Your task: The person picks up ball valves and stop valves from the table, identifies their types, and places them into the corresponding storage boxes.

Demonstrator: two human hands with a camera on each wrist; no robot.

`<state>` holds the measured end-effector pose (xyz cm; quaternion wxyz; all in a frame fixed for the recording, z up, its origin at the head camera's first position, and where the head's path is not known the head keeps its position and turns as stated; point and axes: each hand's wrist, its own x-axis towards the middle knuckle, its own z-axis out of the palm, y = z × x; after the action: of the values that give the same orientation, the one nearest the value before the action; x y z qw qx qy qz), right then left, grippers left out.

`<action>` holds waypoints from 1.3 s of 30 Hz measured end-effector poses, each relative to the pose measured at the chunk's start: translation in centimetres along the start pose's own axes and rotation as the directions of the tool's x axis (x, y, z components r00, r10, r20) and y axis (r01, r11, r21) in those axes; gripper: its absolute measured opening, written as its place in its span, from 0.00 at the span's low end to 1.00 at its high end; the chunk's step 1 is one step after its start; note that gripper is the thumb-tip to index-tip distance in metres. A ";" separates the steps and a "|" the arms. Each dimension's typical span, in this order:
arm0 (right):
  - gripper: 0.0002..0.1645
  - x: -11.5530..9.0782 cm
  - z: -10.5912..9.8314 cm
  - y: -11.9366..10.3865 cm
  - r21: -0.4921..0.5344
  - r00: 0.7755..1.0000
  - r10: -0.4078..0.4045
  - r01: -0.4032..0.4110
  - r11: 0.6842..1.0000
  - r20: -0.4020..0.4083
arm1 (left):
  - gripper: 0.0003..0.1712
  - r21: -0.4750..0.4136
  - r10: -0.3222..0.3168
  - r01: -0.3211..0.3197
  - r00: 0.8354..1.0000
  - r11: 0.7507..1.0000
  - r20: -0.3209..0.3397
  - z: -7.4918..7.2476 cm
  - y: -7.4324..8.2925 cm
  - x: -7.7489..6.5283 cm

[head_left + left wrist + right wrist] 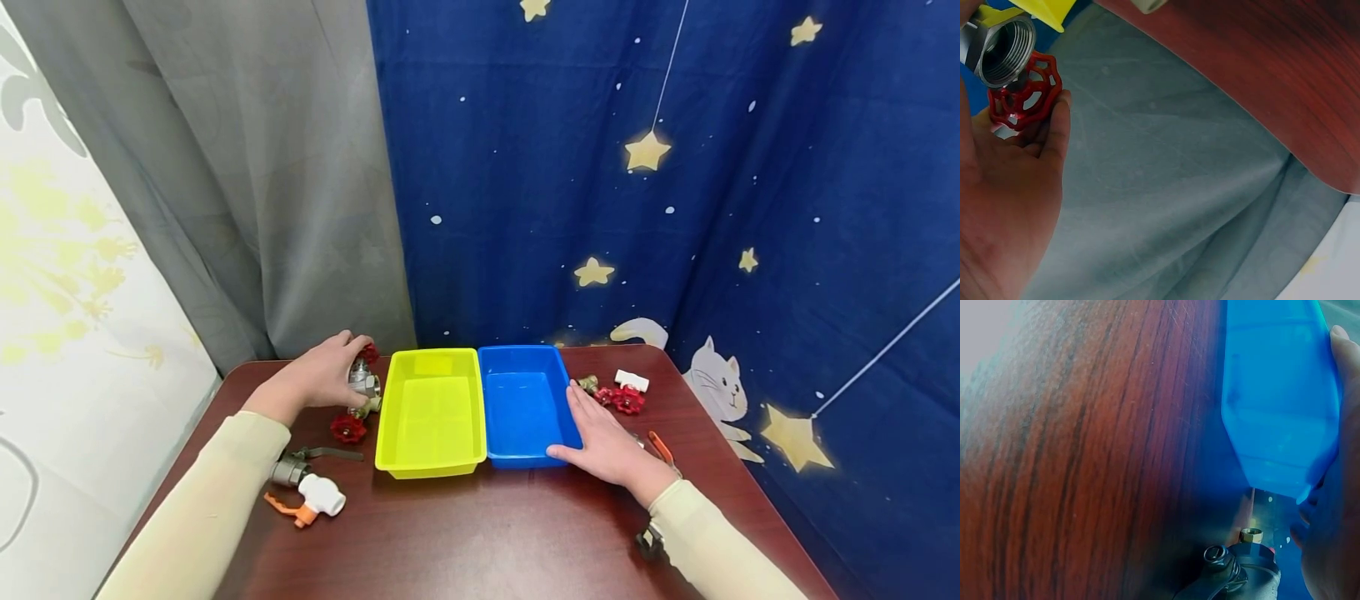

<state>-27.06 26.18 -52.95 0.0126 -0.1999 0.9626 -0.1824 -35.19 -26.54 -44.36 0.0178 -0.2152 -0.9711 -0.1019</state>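
At the yellow bin's left side, my left hand (pixel 324 377) grips a metal gate valve (pixel 362 382). In the left wrist view its fingers lie round the red handwheel (pixel 1025 94), and the threaded pipe opening (pixel 1009 53) faces the camera. Just below in the head view is another red-wheeled valve (pixel 348 428), with a brass-coloured body. My right hand (pixel 609 446) rests along the right side of the blue bin (pixel 522 461), fingers straight and thumb at the near corner. The right wrist view shows that thumb against the blue wall (pixel 1282 406).
The yellow bin (pixel 431 472) stands against the blue one. Front left lie a metal lever valve (pixel 288 471) and a white valve (pixel 322 495) with an orange handle. On the right are red-wheeled valves (pixel 628 400), a white tee fitting (pixel 632 381) and an orange lever (pixel 661 447).
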 end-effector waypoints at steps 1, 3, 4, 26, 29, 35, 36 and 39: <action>0.69 0.0 0.0 0.0 0.001 1.000 0.001 -0.001 1.000 0.001 | 0.57 0.001 0.000 0.000 1.000 1.000 -0.001 0.0 0.2 0.1; 0.69 0.0 0.0 0.0 0.000 1.000 0.002 -0.002 1.000 0.001 | 0.58 0.003 -0.002 0.002 1.000 1.000 0.000 -0.1 0.5 0.2; 0.69 0.0 0.0 0.0 0.000 1.000 0.002 -0.002 1.000 0.002 | 0.59 0.003 -0.003 0.003 1.000 1.000 0.001 -0.1 0.6 0.3; 0.71 0.2 -0.1 0.0 -0.005 1.000 0.010 -0.010 1.000 0.008 | 0.60 0.013 0.037 -0.037 0.999 0.999 0.015 -0.3 3.5 2.5; 0.71 0.2 -0.1 -0.1 -0.007 1.000 0.006 -0.006 1.000 0.011 | 0.60 0.012 0.044 -0.045 0.999 0.999 0.019 -0.1 4.0 2.8; 0.71 0.2 0.0 0.1 -0.005 1.000 0.002 -0.002 1.000 0.003 | 0.61 0.009 0.044 -0.044 0.998 0.999 0.042 0.0 5.0 3.7; 0.71 0.2 0.0 0.1 -0.006 1.000 0.002 -0.002 1.000 0.003 | 0.61 0.007 0.046 -0.046 0.998 0.999 0.047 0.0 5.2 3.9; 0.71 0.2 -0.1 0.2 -0.010 1.000 0.005 -0.005 1.000 0.006 | 0.62 0.007 0.052 -0.052 0.997 0.999 0.058 0.1 5.8 4.3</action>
<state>-27.33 26.29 -52.92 0.0148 -0.1983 0.9639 -0.1770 -36.68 -19.63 -43.05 -0.0067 -0.2431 -0.9657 -0.0912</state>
